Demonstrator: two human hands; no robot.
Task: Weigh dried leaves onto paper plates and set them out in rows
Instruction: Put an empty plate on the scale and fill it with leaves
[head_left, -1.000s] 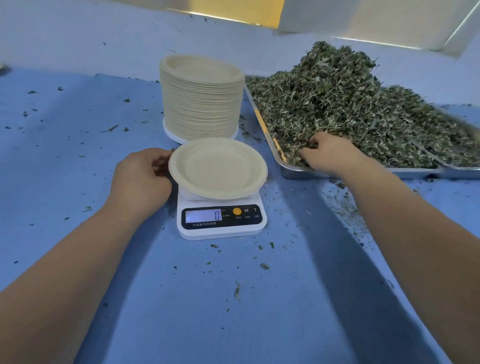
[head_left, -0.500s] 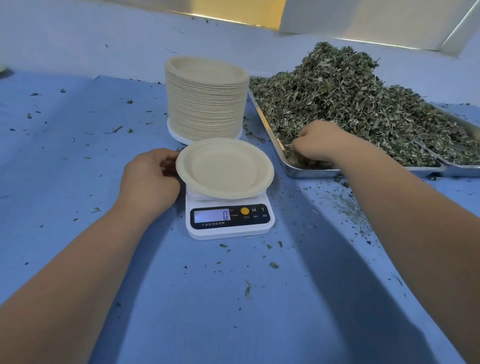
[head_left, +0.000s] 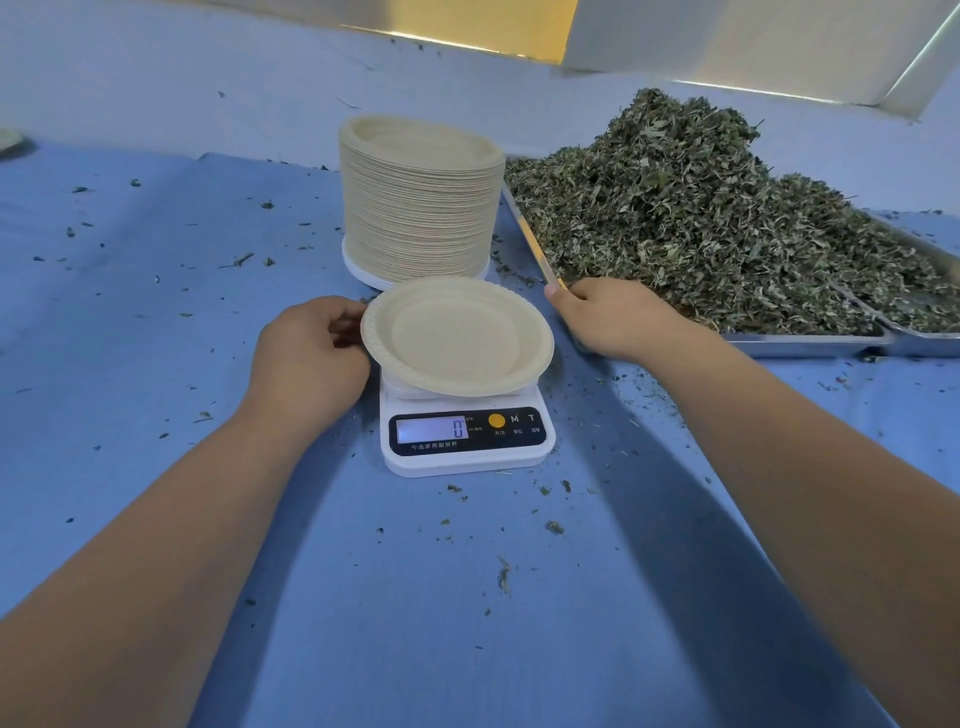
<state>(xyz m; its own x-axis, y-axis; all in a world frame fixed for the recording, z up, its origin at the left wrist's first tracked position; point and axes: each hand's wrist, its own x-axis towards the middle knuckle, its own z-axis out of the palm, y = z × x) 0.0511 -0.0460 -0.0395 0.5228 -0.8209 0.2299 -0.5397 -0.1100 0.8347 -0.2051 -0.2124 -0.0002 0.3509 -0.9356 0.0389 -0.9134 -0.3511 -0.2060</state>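
Head view: an empty paper plate (head_left: 457, 335) sits on a white digital kitchen scale (head_left: 467, 441) reading zero, ready for leaves. The left hand (head_left: 306, 358), palm down, curls its fingers on the plate's left rim, likely to steady it. The right hand (head_left: 613, 317) lies knuckles up, fingers curled under, at the near corner of the metal tray (head_left: 805, 345) heaped with dried leaves (head_left: 701, 218); whether it holds any is hidden. A stack of paper plates (head_left: 421, 197) stands just behind the scale.
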